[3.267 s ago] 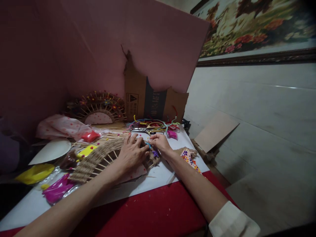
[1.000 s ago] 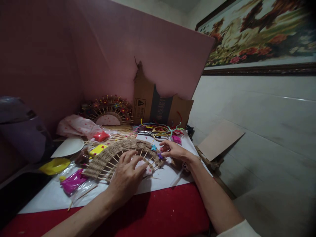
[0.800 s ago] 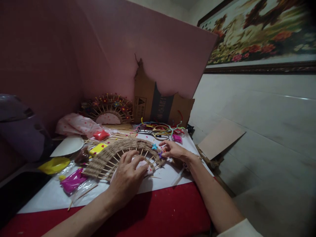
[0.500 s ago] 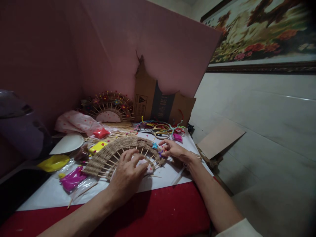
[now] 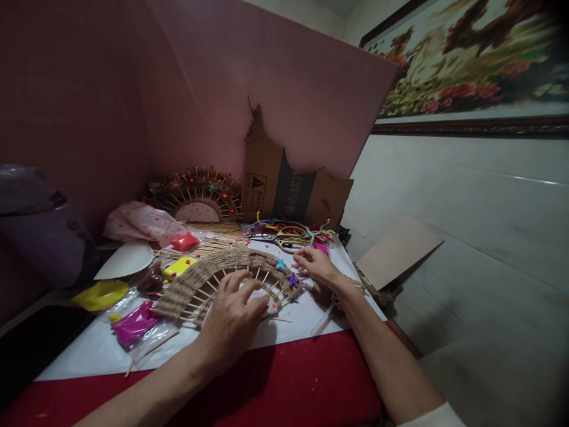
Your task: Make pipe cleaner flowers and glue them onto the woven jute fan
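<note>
A half-round fan of jute twine woven over wooden sticks (image 5: pixel 208 274) lies on white paper (image 5: pixel 293 317). My left hand (image 5: pixel 233 311) rests flat on its inner part, fingers spread, pressing it down. My right hand (image 5: pixel 316 265) is at the fan's right end, fingers curled over small red bits by the stick tips. A blue star (image 5: pixel 280 264) and a purple star (image 5: pixel 292 279) sit on the fan's rim just left of that hand. What the right fingers pinch is too small to make out.
A finished decorated fan (image 5: pixel 198 193) leans at the back beside torn cardboard (image 5: pixel 288 190). Scissors (image 5: pixel 275 239) and pipe cleaners (image 5: pixel 306 228) lie behind the hands. Packets of magenta (image 5: pixel 131 325), yellow (image 5: pixel 98 293) and red clay (image 5: pixel 184 241) lie left. A red cloth (image 5: pixel 284 382) covers the near table.
My right hand has shifted slightly right and back, off the purple star, which now shows fully. My left hand stays pressed on the fan.
</note>
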Tool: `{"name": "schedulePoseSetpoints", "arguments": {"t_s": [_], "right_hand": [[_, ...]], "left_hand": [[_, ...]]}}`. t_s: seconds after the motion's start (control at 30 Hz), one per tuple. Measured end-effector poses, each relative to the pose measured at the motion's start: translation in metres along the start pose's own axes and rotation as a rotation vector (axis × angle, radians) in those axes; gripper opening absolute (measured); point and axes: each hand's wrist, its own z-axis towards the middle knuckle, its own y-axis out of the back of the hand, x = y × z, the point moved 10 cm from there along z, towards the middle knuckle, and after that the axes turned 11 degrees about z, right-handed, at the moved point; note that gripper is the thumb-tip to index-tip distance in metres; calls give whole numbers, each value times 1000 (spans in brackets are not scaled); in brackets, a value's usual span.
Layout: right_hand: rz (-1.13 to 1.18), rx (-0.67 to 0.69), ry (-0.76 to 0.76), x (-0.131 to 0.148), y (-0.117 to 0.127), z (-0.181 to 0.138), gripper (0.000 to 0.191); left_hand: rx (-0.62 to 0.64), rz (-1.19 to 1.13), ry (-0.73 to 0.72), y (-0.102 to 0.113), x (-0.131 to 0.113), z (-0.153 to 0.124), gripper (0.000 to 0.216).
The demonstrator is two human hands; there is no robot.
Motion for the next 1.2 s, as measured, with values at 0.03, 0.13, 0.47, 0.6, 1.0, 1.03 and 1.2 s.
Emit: {"name": "schedulePoseSetpoints", "arguments": {"t_s": [0.03, 0.13, 0.47, 0.6, 1.0, 1.03, 1.2], "right_hand": [[-19, -64, 42, 5, 5, 0, 20], [-50, -194, 157, 22, 14, -4, 19], [-165, -276, 426, 59, 6, -24, 16], [-245, -283, 514, 65, 0, -30, 18], [-344, -364, 562, 78, -1, -43, 20], [-343, -356, 574, 83, -4, -47, 22], [-345, -118, 760, 124, -51, -82, 25]], "left_hand": [[-5, -4, 1, 1, 0, 0, 14], [-18, -21, 3, 4, 0, 1, 14], [-29, -83, 44, 3, 6, 2, 16], [-7, -96, 48, 1, 7, 1, 18], [16, -72, 37, -5, 6, -1, 14], [15, -89, 47, -4, 7, -1, 14], [-53, -279, 239, 8, 24, -5, 17]]}}
